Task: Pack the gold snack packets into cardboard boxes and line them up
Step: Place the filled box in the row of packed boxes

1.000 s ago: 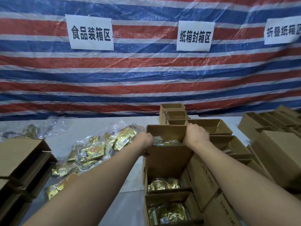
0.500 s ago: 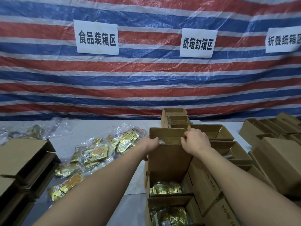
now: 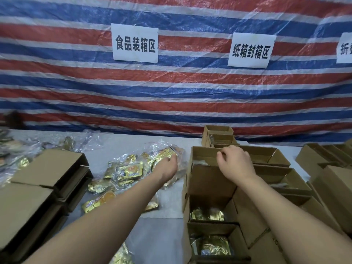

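Note:
Gold snack packets (image 3: 129, 171) lie heaped in a torn clear plastic bag on the grey table, left of centre. My left hand (image 3: 168, 165) rests on the right end of that heap, its fingers curled down among the packets and hidden. A line of open cardboard boxes runs away from me on the right. The nearest box (image 3: 241, 240) and the one behind it (image 3: 231, 206) hold gold packets. My right hand (image 3: 235, 162) pinches the far top edge of the third box (image 3: 207, 181), whose near flap stands up and hides its inside.
Flat folded cartons (image 3: 47, 168) are stacked at the left. More open boxes (image 3: 274, 159) stand beside the line, and others (image 3: 331, 178) crowd the right edge. A striped tarpaulin with paper signs (image 3: 135, 43) hangs behind the table. One loose packet (image 3: 122, 256) lies near me.
My left hand has let go of the box's left side and moved left onto the packet heap. My right hand stays on the box's far edge. The camera has turned left.

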`<state>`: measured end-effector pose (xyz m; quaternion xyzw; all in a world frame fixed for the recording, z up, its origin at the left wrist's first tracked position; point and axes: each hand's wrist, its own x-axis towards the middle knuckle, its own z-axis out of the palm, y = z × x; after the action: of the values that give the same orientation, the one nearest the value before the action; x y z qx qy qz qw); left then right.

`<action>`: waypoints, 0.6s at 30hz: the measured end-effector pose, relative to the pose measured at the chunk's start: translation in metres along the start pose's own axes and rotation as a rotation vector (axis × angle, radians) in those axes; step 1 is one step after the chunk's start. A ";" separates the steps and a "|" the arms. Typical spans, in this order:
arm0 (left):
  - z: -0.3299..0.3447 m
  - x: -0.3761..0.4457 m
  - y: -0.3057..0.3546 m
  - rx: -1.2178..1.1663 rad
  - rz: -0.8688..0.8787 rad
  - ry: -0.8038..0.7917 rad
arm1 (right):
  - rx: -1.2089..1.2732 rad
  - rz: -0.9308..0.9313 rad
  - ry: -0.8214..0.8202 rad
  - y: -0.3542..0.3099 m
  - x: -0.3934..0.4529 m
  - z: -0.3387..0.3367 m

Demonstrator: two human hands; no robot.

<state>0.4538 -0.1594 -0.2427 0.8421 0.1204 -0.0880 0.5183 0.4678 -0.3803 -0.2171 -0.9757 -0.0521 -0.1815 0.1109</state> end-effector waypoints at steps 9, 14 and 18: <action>-0.128 -0.101 -0.076 -0.018 0.094 0.269 | 0.630 0.029 -0.087 -0.118 -0.072 -0.041; -0.160 -0.174 -0.139 0.134 0.063 0.347 | 0.711 0.043 -0.240 -0.158 -0.129 -0.041; -0.180 -0.231 -0.199 0.195 0.020 0.374 | 0.753 0.065 -0.323 -0.179 -0.167 -0.026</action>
<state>0.1790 0.0618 -0.2684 0.8911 0.1970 0.0641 0.4038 0.2787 -0.2230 -0.2192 -0.8839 -0.1006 0.0093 0.4566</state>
